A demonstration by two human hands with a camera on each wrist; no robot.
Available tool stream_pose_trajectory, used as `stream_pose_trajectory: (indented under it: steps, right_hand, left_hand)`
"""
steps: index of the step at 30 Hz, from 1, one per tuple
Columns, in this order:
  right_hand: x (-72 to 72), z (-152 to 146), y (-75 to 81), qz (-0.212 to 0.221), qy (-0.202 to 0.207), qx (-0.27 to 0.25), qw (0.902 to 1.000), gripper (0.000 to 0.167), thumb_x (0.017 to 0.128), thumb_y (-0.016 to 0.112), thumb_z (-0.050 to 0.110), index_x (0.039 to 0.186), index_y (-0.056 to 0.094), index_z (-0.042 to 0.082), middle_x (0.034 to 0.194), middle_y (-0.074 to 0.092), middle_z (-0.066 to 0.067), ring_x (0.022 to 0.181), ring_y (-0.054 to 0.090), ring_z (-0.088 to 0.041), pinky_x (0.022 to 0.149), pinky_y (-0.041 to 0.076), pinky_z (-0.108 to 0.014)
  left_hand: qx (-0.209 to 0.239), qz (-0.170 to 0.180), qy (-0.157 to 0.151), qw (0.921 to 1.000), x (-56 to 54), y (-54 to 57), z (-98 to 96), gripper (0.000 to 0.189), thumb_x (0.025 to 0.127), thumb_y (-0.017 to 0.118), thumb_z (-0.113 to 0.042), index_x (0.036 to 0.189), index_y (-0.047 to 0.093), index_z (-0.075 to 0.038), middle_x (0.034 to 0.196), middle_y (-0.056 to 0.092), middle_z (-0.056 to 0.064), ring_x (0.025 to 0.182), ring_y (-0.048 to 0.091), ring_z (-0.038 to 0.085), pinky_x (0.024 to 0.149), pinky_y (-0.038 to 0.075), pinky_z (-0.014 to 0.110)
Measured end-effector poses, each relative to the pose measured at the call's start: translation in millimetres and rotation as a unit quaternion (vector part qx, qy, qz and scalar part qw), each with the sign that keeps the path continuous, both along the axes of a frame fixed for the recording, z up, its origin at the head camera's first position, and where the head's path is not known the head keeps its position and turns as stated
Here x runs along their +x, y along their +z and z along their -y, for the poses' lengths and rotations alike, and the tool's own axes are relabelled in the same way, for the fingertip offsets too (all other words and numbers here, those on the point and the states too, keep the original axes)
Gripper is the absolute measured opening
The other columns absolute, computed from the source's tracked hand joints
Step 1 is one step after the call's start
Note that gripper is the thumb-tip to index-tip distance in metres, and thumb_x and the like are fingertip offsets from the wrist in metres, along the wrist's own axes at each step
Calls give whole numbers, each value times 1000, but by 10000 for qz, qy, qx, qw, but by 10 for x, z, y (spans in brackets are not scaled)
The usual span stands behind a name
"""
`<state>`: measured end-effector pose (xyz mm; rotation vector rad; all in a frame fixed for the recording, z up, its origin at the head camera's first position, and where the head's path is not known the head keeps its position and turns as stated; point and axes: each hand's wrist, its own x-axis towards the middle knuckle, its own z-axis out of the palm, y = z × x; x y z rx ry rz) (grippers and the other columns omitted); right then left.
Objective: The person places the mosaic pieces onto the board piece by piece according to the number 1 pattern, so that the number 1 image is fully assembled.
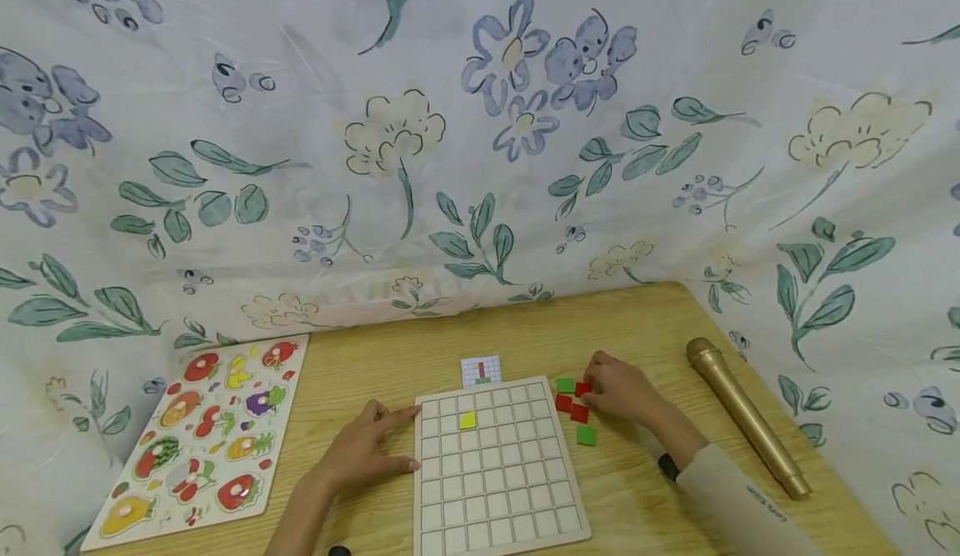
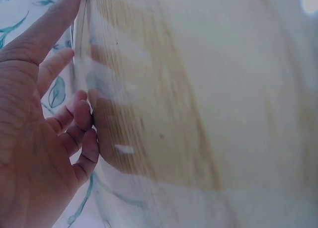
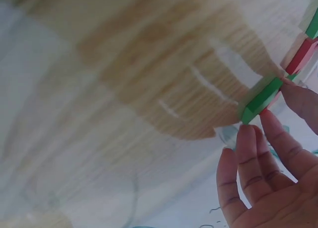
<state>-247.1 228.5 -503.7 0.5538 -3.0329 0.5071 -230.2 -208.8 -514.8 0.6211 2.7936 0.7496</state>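
Observation:
A pale wooden grid board [image 1: 525, 454] lies on the table with one yellow tile [image 1: 468, 420], cut at a corner, in an upper cell. My left hand [image 1: 367, 443] touches the board's left edge with straight index finger and thumb; its other fingers bend loosely in the left wrist view. At the board's right, my right hand [image 1: 618, 388] pinches a green tile [image 3: 261, 100] between thumb and fingertips. In the head view the hand hides that tile. Red tiles [image 1: 579, 413] and green tiles [image 1: 586, 436] lie close by, one red tile right at the fingertips.
Above the board lies a small card [image 1: 480, 370] printed with a grid and a red-green figure. A fruit puzzle board [image 1: 202, 435] sits at the left, a gold microphone [image 1: 750, 418] at the right. Floral cloth [image 1: 480, 139] hangs behind the wooden table [image 1: 375, 356].

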Motion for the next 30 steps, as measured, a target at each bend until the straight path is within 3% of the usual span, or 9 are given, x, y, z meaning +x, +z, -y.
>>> stream_pose_trajectory:
  steps: [19, 30]
  right_hand:
    - [-8, 46, 38, -71, 14, -111, 9999, 23, 83, 78, 26, 91, 66, 8, 97, 55, 0, 69, 49, -5, 62, 46, -27]
    - [-6, 277, 123, -266, 410, -340, 9982, 20, 82, 77, 25, 90, 67, 10, 99, 57, 0, 63, 44, -3, 56, 41, -22]
  left_hand:
    - [3, -47, -65, 10000, 0, 3, 14, 83, 72, 79, -62, 144, 53, -31, 99, 39, -1, 69, 33, 10, 60, 30, 25]
    - [-19, -128, -69, 9999, 3, -17, 22, 83, 72, 79, -62, 144, 53, -31, 99, 39, -1, 70, 34, 10, 61, 31, 25]
